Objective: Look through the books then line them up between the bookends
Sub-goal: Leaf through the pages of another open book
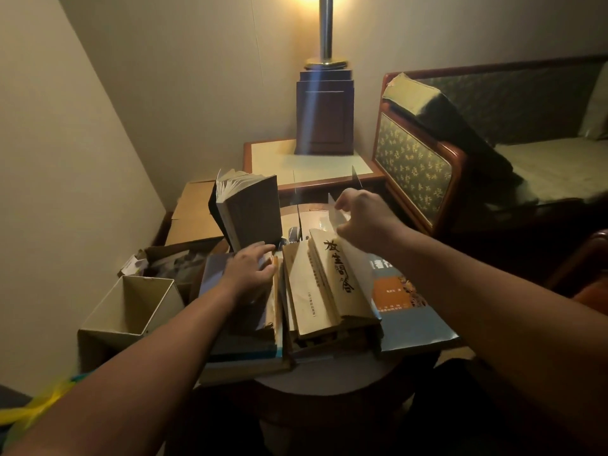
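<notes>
Upright book (pixel 250 209): stands just beyond the left hand's fingertips, tilted, with its pages fanning at the top. I can see nothing bracing its far side.
Left hand (pixel 253 269): fingers fairly straight, laid flat on the left pile (pixel 243 324), holding nothing.
Right hand (pixel 362 222): thumb and fingers pinch a thin see-through sheet, which I take for a clear bookend (pixel 336 212) (hard to read in this light).
Tan book (pixel 332 278): lies sloped just below the right hand, on top of a loose heap. The blue book (pixel 414 314) lies under that forearm.
Risk, topple: a nudge from the left fingertips could tip the upright book away from the hand.
Risk, slide: if the right wrist brushes the tan book, the heap could slip toward the edge of the round table (pixel 329 380).
Risk, bookend: pinched only at its rim, it could twist or slip out.
Beyond: a white box (pixel 131 307) sits outside the left forearm, where a shoved pile could spill.
</notes>
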`<state>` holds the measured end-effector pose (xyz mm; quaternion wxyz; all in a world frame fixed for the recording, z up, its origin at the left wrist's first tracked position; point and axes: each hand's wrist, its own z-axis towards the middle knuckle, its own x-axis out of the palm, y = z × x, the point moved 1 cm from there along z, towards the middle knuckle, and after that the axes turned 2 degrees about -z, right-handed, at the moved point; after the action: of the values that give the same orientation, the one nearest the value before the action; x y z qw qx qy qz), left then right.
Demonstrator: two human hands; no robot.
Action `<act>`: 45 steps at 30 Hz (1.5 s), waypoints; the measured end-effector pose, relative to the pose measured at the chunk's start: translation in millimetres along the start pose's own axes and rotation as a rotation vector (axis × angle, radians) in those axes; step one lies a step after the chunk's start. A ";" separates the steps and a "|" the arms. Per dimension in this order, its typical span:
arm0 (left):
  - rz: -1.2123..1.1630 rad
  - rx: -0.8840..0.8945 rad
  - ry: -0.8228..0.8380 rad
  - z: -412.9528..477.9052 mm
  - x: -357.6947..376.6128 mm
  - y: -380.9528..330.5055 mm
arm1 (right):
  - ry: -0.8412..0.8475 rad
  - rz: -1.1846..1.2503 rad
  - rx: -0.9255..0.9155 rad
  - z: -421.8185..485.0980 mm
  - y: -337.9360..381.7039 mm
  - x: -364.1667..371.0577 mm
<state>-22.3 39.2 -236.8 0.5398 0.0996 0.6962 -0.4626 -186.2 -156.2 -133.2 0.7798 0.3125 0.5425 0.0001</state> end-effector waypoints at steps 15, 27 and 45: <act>0.014 0.293 0.091 -0.7 25.7 -79.2 | -0.042 -0.049 0.377 -34.9 -100.0 -7.6; 0.018 0.204 0.127 -11.2 35.8 -76.3 | -0.011 -0.262 0.358 -75.8 -126.1 42.4; -0.134 0.188 0.103 -15.3 29.5 -68.2 | 0.179 -0.146 0.016 -51.7 -20.9 63.8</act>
<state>-87.6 2.4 -225.2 0.4594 0.1267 0.6816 -0.5552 -210.8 -126.2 -208.6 0.7238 0.2770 0.6311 -0.0330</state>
